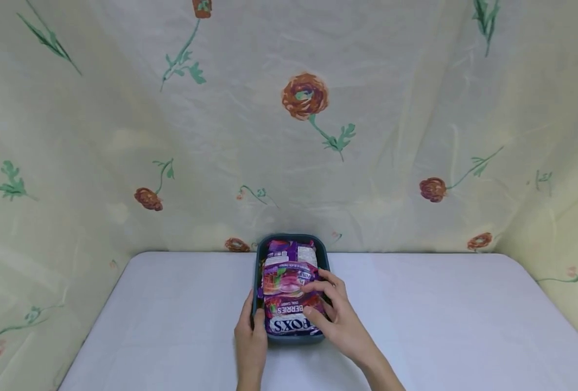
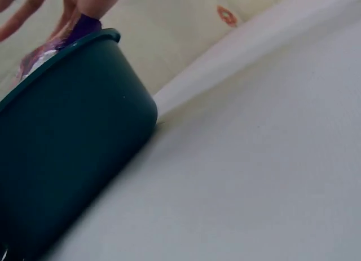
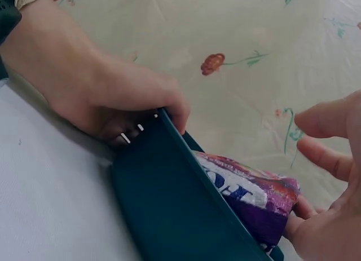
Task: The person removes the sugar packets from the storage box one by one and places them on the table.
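Observation:
A purple candy bag [image 1: 289, 290] printed "FOX'S" and "BERRIES" lies in a dark teal plastic tub [image 1: 296, 339], its lettering upside down in the head view. My left hand [image 1: 252, 336] grips the tub's left wall, with the thumb hooked over the rim. In the right wrist view that left hand [image 3: 113, 97] pinches the rim from outside. My right hand [image 1: 340, 320] is over the tub's right side, fingers spread across the bag. The right wrist view has lower fingers of the right hand [image 3: 333, 216] against the bag's end [image 3: 271, 227], while other fingers stand apart from it.
The tub stands on a white-covered table [image 1: 186, 315], at its back edge. Behind it hangs a pale curtain [image 1: 376, 179] with orange flowers, which also runs down both sides.

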Tool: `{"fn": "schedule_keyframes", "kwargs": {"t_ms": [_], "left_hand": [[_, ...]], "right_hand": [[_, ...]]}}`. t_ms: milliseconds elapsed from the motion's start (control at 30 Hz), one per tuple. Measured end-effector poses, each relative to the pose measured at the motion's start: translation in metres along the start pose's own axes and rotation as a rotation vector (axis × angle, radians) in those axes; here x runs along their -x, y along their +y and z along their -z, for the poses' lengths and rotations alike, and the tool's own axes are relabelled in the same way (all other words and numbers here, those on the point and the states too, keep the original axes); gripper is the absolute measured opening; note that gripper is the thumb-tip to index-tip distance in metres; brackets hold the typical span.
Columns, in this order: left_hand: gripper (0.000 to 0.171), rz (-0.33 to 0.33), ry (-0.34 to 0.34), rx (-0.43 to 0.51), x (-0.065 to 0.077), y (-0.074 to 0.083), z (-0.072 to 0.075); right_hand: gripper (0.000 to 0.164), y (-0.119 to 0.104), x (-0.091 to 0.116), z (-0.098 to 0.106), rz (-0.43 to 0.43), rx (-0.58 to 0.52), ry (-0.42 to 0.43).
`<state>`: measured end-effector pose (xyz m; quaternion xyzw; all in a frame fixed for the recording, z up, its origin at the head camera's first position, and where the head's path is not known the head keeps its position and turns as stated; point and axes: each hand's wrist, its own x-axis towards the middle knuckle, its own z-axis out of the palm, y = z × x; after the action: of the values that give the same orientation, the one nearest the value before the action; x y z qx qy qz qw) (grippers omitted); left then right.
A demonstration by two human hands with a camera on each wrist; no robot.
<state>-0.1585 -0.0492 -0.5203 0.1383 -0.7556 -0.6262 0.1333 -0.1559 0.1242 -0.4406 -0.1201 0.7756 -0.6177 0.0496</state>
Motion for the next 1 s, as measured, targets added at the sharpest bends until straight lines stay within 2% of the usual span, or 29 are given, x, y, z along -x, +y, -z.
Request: {"fn": "schedule_keyframes", "kwargs": {"t_ms": [100,233,400,567,700,833,1000], "left_hand": [[0.046,0.013,0.02,0.006,0.002,0.001,-0.002],[0.046,0.032,0.014,0.041,0.002,0.001,-0.003],[0.046,0.041,-0.002,0.06,0.001,0.001,-0.003],[0.045,0.037,0.01,0.067,0.0,0.002,-0.004],[0.044,0.058,0.037,0.062,0.003,0.006,-0.009],[0.044,0.097,0.061,0.051,0.007,0.012,-0.014],[0.044,0.123,0.097,0.039,0.011,0.016,-0.018]], "right_hand": [[0.03,0.001,0.0,0.0,-0.033,0.001,-0.01],[0.028,0.003,0.0,0.0,-0.056,0.018,-0.036],[0.031,0.007,-0.001,0.002,-0.004,0.142,-0.071],[0.044,0.008,0.0,0.003,0.084,0.314,-0.128],[0.048,0.009,0.0,0.002,0.106,0.384,-0.113],[0.045,0.012,-0.002,0.003,0.104,0.347,-0.077],[0.04,0.019,-0.004,0.003,0.123,0.236,-0.051]]}}
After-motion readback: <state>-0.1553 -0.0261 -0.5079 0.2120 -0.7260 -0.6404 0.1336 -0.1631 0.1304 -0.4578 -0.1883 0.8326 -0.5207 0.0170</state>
